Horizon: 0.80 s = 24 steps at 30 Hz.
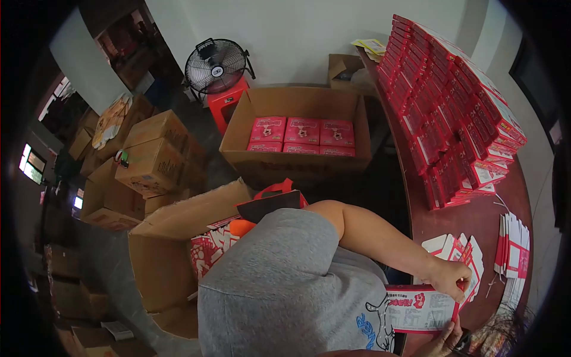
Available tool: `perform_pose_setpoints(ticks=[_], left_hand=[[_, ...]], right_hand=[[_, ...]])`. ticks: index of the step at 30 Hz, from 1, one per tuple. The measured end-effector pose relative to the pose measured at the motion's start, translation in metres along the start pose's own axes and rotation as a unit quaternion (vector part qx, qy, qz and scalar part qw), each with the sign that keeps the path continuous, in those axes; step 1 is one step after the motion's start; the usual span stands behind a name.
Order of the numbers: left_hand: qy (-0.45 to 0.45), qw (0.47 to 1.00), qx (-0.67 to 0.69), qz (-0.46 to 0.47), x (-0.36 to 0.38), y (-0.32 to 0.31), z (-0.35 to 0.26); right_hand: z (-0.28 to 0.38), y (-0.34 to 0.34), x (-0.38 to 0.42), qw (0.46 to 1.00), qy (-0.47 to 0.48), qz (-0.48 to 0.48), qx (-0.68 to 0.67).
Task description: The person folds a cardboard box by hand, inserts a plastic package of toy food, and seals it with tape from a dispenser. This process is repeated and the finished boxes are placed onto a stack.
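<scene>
A pink and white printed box [419, 312] lies at the lower right, in front of the grey shirt. My left hand [449, 278] reaches over it from above, fingers closed on its upper right end. At the bottom, my right hand [445, 342] grips the lower right corner of the same box, fingertips against its edge. Part of the right hand is cut off by the frame. Flat unfolded cartons [474, 262] lie just beyond the left hand.
Stacked red boxes [443, 101] stand on the dark red table [437, 223], with a bundle of flat cartons [513, 247] nearer. A large carton [291, 159] holds several pink boxes. Beside my body is an open carton [143, 268]. A fan [217, 68] stands on a red stool [225, 107].
</scene>
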<state>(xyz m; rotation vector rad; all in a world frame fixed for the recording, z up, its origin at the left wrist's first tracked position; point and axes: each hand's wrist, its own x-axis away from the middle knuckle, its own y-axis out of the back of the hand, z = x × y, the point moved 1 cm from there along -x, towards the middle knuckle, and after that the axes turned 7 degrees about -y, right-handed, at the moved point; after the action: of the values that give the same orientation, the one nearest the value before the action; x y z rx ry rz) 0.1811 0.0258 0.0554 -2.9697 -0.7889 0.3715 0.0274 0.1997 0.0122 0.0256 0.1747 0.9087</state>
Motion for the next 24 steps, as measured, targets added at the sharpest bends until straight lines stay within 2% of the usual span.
perform_pose_setpoints(ticks=[3,5,6,7,8,9,10,11,13,15,16,17,19,20,22,24], left_hand=[[-0.008,0.996,-0.070,0.061,-0.036,-0.006,0.001],[-0.026,0.980,-0.138,0.139,-0.077,-0.012,0.013],[-0.038,0.967,-0.153,0.201,-0.102,-0.012,0.019],[-0.009,0.955,-0.131,0.266,-0.114,-0.008,0.011],[-0.051,0.938,-0.138,0.313,-0.142,-0.010,0.037],[-0.049,0.917,-0.134,0.374,-0.162,-0.004,0.047],[0.004,0.928,-0.158,0.336,-0.165,-0.001,0.049],[-0.061,0.905,-0.290,0.305,-0.174,0.002,0.051],[-0.128,0.808,-0.534,0.213,-0.175,-0.003,0.047],[-0.034,0.776,-0.588,0.226,-0.150,-0.013,0.054],[0.007,0.733,-0.621,0.279,-0.135,-0.024,0.058],[0.049,0.682,-0.655,0.320,-0.120,-0.026,0.060],[-0.007,0.709,-0.628,0.321,-0.102,-0.026,0.085],[-0.031,0.699,-0.639,0.319,-0.102,-0.027,0.093],[-0.052,0.702,-0.619,0.348,-0.112,-0.028,0.100],[-0.077,0.713,-0.592,0.368,-0.116,-0.030,0.098]], right_hand=[[-0.001,0.016,0.004,0.999,0.009,-0.029,-0.015],[-0.004,0.025,0.002,0.998,0.018,-0.054,-0.021],[-0.012,0.030,-0.001,0.997,0.015,-0.067,0.017],[-0.013,0.034,-0.002,0.994,0.004,-0.092,0.061],[-0.003,0.030,0.000,0.992,-0.014,-0.096,0.077],[0.005,0.031,-0.004,0.978,0.063,-0.098,0.173],[-0.010,0.039,0.001,0.982,0.062,-0.147,0.101],[-0.013,0.052,0.001,0.974,0.082,-0.188,0.094],[-0.005,0.082,0.010,0.947,0.039,-0.315,0.043],[-0.009,0.123,0.025,0.909,-0.013,-0.412,0.068],[-0.012,0.140,0.032,0.897,-0.038,-0.431,0.092],[-0.015,0.149,0.035,0.888,-0.063,-0.441,0.112],[-0.030,0.158,0.032,0.900,-0.128,-0.413,0.055],[-0.040,0.159,0.027,0.892,-0.139,-0.426,0.055],[-0.058,0.162,0.015,0.912,-0.252,-0.320,0.055],[-0.064,0.169,0.007,0.910,-0.291,-0.293,0.032]])
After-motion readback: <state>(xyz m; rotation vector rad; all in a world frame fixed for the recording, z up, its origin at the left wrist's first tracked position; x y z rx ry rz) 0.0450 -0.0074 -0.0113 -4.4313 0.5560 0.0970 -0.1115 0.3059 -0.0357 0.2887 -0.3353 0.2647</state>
